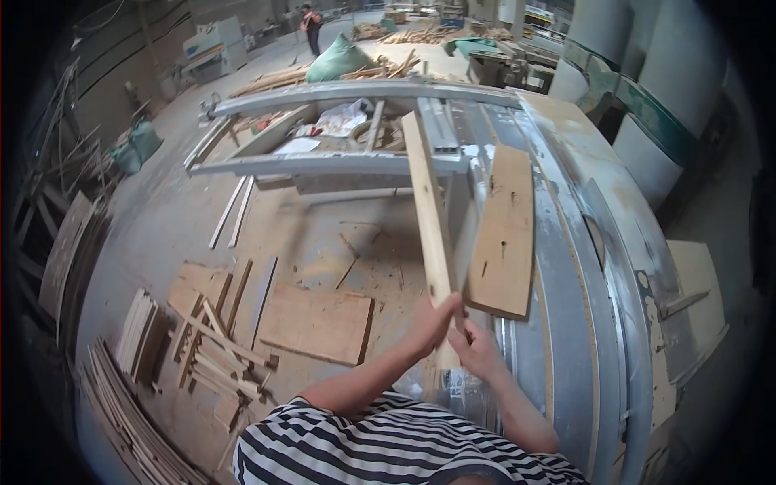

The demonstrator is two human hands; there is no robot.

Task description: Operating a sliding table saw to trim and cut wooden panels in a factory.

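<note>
My left hand [435,325] is wrapped round a long, pale wooden plank [428,214] near its close end. Close beside it, my right hand [477,349] has its fingers closed at the plank's right edge. The plank points away from me and leans a little left, its far end over the metal frame. To its right, a wider wooden board [503,234] with dark knots and a slanted far end lies flat on a grey metal machine table [566,323].
A grey metal frame [299,164] extends left from the table, with scraps and white bags inside it. On the floor at left lie a square board [315,323], loose sticks [214,356] and stacked strips [133,420]. Large pale cylinders [655,153] stand right. A person [310,31] stands far off.
</note>
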